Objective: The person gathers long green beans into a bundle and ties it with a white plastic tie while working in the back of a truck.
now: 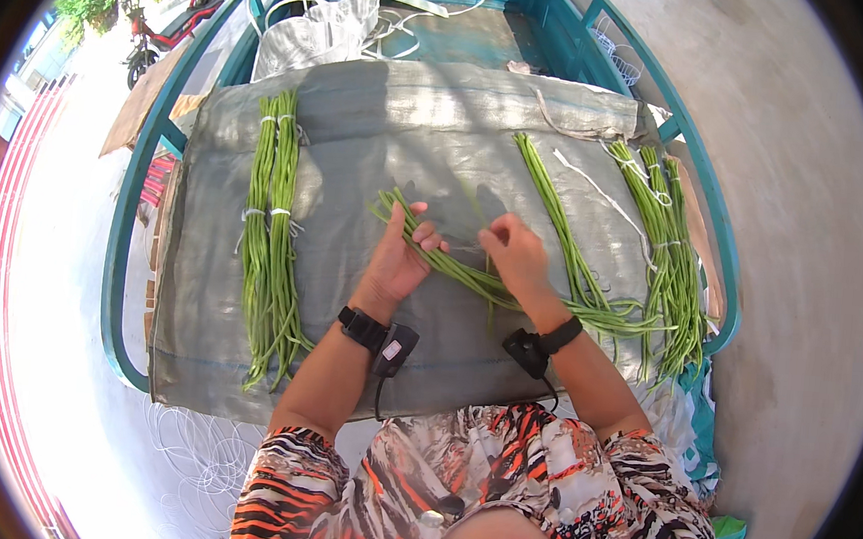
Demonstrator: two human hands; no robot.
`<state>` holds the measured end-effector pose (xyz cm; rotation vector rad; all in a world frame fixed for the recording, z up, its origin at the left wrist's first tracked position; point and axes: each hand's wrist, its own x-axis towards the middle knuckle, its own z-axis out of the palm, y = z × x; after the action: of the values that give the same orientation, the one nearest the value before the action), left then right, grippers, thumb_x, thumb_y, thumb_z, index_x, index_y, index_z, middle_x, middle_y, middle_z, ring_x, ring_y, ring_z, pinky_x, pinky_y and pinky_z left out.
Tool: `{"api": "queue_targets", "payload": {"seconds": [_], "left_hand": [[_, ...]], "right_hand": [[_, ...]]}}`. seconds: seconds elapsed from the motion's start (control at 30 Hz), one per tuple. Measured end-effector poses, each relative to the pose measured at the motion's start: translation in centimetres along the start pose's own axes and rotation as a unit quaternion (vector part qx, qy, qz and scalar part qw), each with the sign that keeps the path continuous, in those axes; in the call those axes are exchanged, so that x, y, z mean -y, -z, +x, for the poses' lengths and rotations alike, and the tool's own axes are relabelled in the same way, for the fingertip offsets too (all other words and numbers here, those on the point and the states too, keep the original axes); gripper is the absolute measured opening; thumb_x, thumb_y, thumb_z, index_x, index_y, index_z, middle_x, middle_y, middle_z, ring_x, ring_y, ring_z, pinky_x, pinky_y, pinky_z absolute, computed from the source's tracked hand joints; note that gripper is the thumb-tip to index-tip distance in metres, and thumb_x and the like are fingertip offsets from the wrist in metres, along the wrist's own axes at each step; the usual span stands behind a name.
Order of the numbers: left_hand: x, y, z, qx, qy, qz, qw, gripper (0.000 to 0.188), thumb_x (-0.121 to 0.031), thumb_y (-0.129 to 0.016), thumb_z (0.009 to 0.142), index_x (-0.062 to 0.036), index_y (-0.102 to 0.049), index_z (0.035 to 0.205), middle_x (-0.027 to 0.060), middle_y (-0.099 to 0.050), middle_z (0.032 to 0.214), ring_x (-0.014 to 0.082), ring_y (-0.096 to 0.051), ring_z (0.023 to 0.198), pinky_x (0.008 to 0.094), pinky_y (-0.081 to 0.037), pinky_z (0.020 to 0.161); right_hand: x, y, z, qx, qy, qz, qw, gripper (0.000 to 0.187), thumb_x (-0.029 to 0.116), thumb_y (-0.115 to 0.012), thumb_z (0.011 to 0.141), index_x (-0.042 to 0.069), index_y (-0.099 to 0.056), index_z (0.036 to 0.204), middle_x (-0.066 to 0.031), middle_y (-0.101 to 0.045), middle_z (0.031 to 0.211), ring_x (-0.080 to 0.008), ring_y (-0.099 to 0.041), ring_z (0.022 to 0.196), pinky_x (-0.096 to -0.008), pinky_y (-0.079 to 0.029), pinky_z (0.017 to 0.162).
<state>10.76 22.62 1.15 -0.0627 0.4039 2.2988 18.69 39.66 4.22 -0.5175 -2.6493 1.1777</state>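
My left hand (403, 258) is closed around a loose bunch of long green beans (456, 267), whose tips stick out past the thumb. The bunch slants down to the right, passing beneath my right wrist. My right hand (516, 260) is just to the right, thumb and fingers pinched on what looks like a single long bean, blurred. Straight beyond it lies a loose row of long beans (558, 218), its lower ends meeting the held bunch's tails. Two tied bundles of long beans (281, 221) lie at the left; more tied bundles (665, 244) lie at the right.
A grey woven sheet (380, 148) covers the work surface, inside a teal metal cart frame (717, 208). A white strip (604, 196) lies between the loose beans and right bundles. White straps (387, 30) and a white sack (312, 40) sit at the back.
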Motion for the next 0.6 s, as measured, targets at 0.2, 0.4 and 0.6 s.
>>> {"api": "queue_targets", "payload": {"seconds": [0.2,0.4,0.6], "left_hand": [[0.0,0.3,0.0,-0.008,-0.021,0.001,1.0,0.034,-0.045,-0.038,0.096,-0.0139,-0.051,0.102,-0.0017,-0.04,0.068,0.0144,-0.046,0.066,0.0369,-0.046,0.081],[-0.3,0.7,0.1,0.099,-0.021,0.013,0.995,0.039,-0.047,-0.033,0.097,-0.0129,-0.048,0.108,0.0016,-0.052,0.08,0.0169,-0.052,0.079,0.0391,-0.044,0.087],[-0.3,-0.8,-0.5,0.12,-0.009,0.102,0.987,0.051,-0.055,-0.027,0.095,-0.0132,-0.049,0.115,0.004,-0.056,0.112,0.017,-0.054,0.104,0.0338,-0.043,0.091]], "right_hand": [[6.6,3.6,1.8,-0.186,0.124,0.328,0.918,0.01,0.007,-0.064,0.084,0.004,-0.054,0.086,-0.002,-0.052,0.069,-0.0086,-0.052,0.06,-0.0233,-0.042,0.057],[9.9,1.3,0.0,-0.052,0.205,0.044,0.976,0.016,0.008,-0.065,0.081,0.007,-0.055,0.093,-0.0054,-0.058,0.074,-0.016,-0.059,0.063,-0.0281,-0.046,0.056],[7.7,-2.7,-0.5,-0.025,0.202,-0.012,0.979,0.021,0.013,-0.064,0.081,0.008,-0.058,0.1,-0.0064,-0.064,0.081,-0.0207,-0.062,0.067,-0.0328,-0.048,0.06]]}}
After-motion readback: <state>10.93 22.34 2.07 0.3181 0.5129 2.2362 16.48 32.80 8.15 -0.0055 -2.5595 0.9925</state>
